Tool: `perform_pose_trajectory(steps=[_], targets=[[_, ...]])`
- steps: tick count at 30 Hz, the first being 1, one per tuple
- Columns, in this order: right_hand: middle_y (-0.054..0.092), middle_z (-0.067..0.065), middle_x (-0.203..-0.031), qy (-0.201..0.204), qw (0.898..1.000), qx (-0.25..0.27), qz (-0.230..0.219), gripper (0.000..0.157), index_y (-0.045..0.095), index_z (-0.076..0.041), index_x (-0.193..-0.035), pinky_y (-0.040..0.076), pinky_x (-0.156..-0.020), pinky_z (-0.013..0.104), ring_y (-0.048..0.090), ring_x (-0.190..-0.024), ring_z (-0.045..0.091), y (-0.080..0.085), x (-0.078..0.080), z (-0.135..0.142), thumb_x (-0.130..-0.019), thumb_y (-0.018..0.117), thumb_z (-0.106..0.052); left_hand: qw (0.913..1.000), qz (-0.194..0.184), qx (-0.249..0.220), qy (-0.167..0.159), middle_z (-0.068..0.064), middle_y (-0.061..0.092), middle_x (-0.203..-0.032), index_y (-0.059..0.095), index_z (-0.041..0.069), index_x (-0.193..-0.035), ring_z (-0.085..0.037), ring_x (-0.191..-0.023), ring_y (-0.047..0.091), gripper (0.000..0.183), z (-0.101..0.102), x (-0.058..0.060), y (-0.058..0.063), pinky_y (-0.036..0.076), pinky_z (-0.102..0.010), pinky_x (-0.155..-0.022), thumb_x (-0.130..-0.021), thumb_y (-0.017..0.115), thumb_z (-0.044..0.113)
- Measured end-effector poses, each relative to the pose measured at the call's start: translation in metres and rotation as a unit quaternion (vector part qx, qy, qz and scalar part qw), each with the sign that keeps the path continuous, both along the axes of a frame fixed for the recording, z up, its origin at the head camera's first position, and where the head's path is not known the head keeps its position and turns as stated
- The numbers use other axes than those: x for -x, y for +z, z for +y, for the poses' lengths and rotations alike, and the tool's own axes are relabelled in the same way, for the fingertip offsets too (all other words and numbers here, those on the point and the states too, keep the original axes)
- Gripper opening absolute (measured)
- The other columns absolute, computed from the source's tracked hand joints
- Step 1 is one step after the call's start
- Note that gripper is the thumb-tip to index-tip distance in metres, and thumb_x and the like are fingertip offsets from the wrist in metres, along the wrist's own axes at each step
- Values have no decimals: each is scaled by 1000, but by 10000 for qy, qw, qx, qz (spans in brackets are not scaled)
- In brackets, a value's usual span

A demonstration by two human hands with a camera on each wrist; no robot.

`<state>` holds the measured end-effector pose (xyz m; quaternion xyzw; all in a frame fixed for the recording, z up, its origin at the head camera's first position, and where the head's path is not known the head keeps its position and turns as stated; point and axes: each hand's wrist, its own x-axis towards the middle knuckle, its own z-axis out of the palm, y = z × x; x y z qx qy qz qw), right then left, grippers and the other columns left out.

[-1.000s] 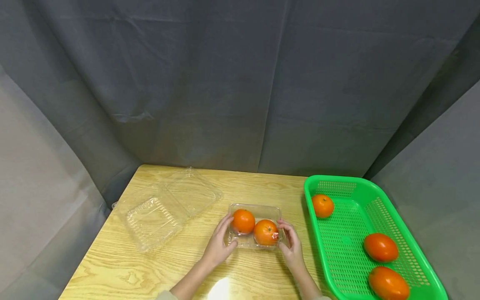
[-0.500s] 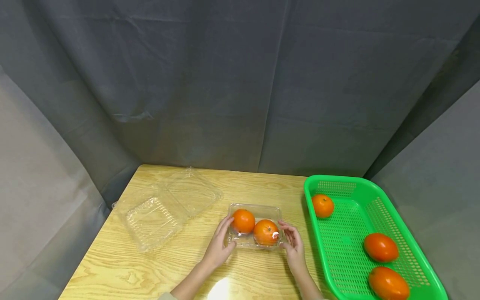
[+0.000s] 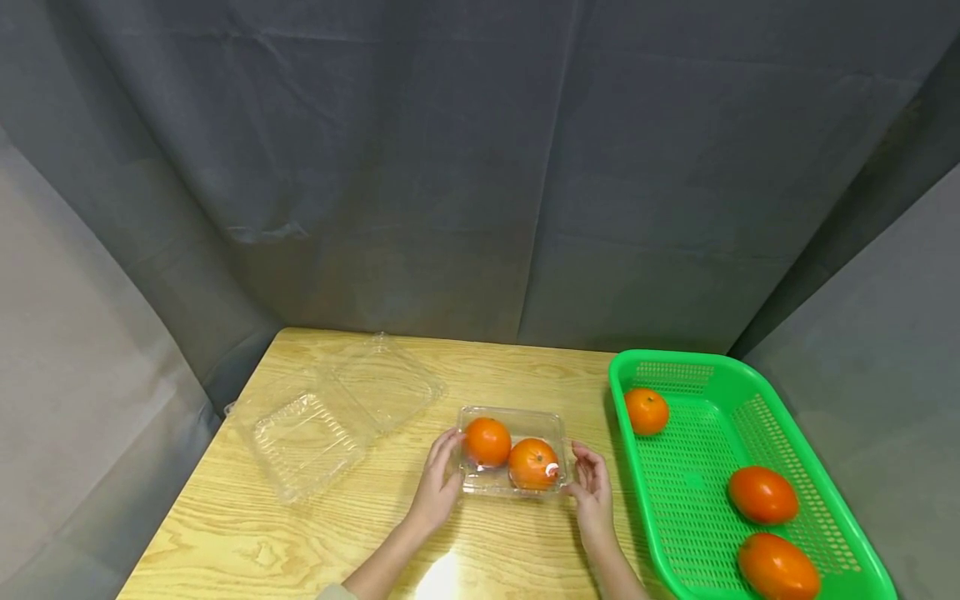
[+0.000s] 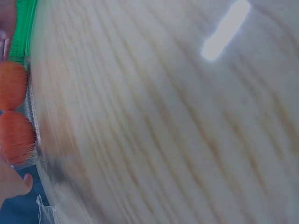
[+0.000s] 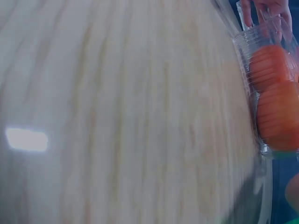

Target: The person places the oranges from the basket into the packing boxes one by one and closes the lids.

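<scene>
A clear plastic clamshell box [image 3: 480, 483] with its lid down sits on the wooden table, holding two oranges, a left one [image 3: 487, 442] and a right one [image 3: 533, 464]. My left hand [image 3: 437, 486] is at the box's left side, its fingers reaching toward the upper corner. Beside the right end, my right hand [image 3: 594, 492] has loosely bent fingers off the wall and its thumb near the lower right corner; contact there is unclear. In the left wrist view the left thumb [image 4: 21, 184] lies apart from the box. The right wrist view shows the box [image 5: 250, 44] at its right edge.
An open, empty clear clamshell [image 3: 341, 417] lies flat on the table's left. On the right stands a green plastic basket [image 3: 693, 479] with an orange [image 3: 646, 412] and two oval reddish-orange fruits [image 3: 762, 495]. Grey curtains [image 3: 420, 208] surround the table [image 3: 247, 533].
The right hand has drawn slightly right, its fingers coming away from the box. My left hand's thumb has come back from the lower left corner. Box and oranges stay in place.
</scene>
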<state>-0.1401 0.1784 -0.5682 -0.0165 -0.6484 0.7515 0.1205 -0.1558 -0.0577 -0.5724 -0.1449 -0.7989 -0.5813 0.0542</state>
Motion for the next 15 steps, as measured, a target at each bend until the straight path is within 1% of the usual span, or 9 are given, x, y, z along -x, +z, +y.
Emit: perform_pose_trajectory(steps=[2,4,6,9,10,12,15], targets=[[34,20,-128,15,9998,-157,-80,54,27,13,-124,33,-100,21,35,-120,20,-1,-1,1,-72,40,20,9999,-95,-8,64,-19,23,-144,37,5,-135,-42,-131,23,58,0,0,1,22,-60,-100,-79,46,-9],[34,23,-124,38,9992,-362,-148,49,25,13,-123,41,-88,18,39,-112,20,-2,-2,1,-76,40,16,9996,-223,26,167,-21,24,-143,35,3,-135,-41,-131,24,57,1,0,2,23,-60,-100,-80,47,-7],[35,23,-118,58,9982,-520,-300,45,25,12,-122,44,-78,16,41,-103,16,-3,-3,2,-80,40,12,9988,-369,54,316,-22,29,-139,32,0,-135,-41,-128,28,57,1,-1,2,25,-59,-100,-81,49,-3],[38,22,-112,83,9947,-769,-680,40,27,12,-120,44,-73,18,43,-92,8,-2,-4,4,-83,40,8,9969,-586,51,529,-20,40,-125,33,-5,-129,-36,-116,38,53,1,-1,3,32,-53,-98,-80,52,3],[40,19,-111,95,9927,-835,-861,39,29,11,-120,44,-74,18,44,-89,6,-1,-5,4,-83,40,6,9963,-644,30,576,-19,43,-118,35,-7,-127,-34,-110,42,51,1,0,3,35,-50,-94,-80,52,4],[45,17,-104,123,9890,-966,-1117,34,33,12,-117,44,-73,20,46,-83,5,-1,-6,5,-85,41,4,9954,-733,10,623,-15,45,-103,39,-8,-119,-26,-96,44,45,1,1,3,40,-41,-86,-79,53,5],[49,8,-90,217,9836,-1091,-1418,26,39,10,-111,44,-67,23,48,-74,8,0,-6,7,-87,42,0,9936,-966,94,580,-7,44,-87,44,-6,-106,-17,-79,42,31,0,1,2,40,-27,-70,-79,51,8]])
